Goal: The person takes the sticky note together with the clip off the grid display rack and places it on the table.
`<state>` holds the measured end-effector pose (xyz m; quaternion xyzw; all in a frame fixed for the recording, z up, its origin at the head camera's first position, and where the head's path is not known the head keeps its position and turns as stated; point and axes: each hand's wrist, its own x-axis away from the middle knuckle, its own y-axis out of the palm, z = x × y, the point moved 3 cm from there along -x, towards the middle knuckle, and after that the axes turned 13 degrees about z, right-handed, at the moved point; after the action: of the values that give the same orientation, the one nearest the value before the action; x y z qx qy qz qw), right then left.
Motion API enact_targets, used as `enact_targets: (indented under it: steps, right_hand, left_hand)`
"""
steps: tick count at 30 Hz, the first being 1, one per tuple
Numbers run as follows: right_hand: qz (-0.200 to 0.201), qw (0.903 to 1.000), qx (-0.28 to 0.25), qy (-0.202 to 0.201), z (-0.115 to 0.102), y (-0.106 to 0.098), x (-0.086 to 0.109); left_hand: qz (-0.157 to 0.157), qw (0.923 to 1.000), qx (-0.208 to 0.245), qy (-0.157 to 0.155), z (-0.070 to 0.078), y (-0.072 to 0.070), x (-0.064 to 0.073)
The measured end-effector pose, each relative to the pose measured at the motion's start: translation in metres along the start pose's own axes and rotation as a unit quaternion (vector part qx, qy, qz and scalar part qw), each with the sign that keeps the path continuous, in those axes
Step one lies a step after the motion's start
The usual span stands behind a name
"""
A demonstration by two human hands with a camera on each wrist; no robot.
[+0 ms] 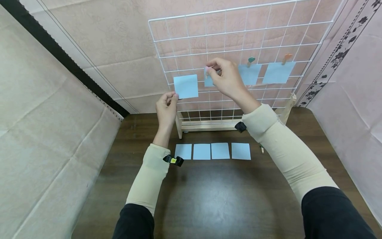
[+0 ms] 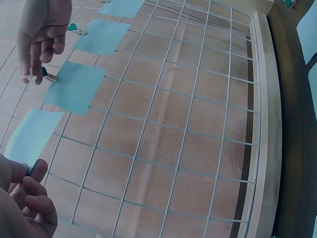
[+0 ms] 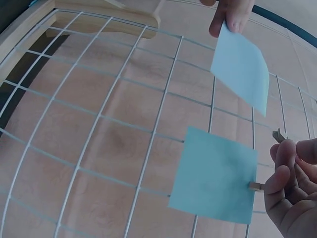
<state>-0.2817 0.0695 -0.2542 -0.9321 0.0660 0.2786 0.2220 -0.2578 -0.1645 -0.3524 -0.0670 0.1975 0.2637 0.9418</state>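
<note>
My left hand [image 1: 167, 109] pinches a light-blue square of paper [image 1: 186, 87] by its lower left corner, in front of the left side of the white wire grid [image 1: 206, 35]. Between the fingertips of my right hand [image 1: 228, 78] is a small wooden clothespin [image 3: 279, 136]. That hand is beside another blue paper [image 3: 215, 176], which hangs on the grid from a clip [image 3: 256, 186] with a dark blue top. Farther right, two more blue papers [image 1: 250, 75] hang under a green heart-topped clip [image 1: 251, 60] and an orange-topped clip [image 1: 287, 57].
Several blue paper squares [image 1: 220, 151] lie in a row on the dark wooden table [image 1: 209, 199], before the grid's wooden base [image 1: 209, 126]. A small clip [image 1: 262, 149] lies right of them. Pale cloth [image 1: 53, 132] hangs around the sides and back.
</note>
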Motion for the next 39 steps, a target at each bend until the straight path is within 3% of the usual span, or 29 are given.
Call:
enact_targets:
  steps: [5,14,23,30,39]
  right_hand:
    - [0.006,0.9999,0.001,0.008,0.008,-0.006,0.005]
    - [0.015,0.9996,0.017,-0.016,0.021,-0.013,0.019]
    - [0.03,0.9989,0.012,-0.035,0.026,-0.02,0.028]
    - [0.039,0.9987,0.025,-0.023,0.037,-0.028,0.038]
    - [0.023,0.9995,0.022,0.005,0.05,-0.03,0.05]
  left_hand:
    - [-0.003,0.9999,0.009,-0.01,0.0,-0.003,0.005]
    - [0.004,0.999,0.033,-0.031,-0.003,-0.004,0.01]
    - [-0.003,0.9983,0.047,-0.033,0.027,-0.011,0.03]
    - [-0.004,0.9979,0.056,-0.033,0.023,-0.012,0.037]
    - [-0.009,0.9982,0.045,-0.039,0.019,-0.016,0.045]
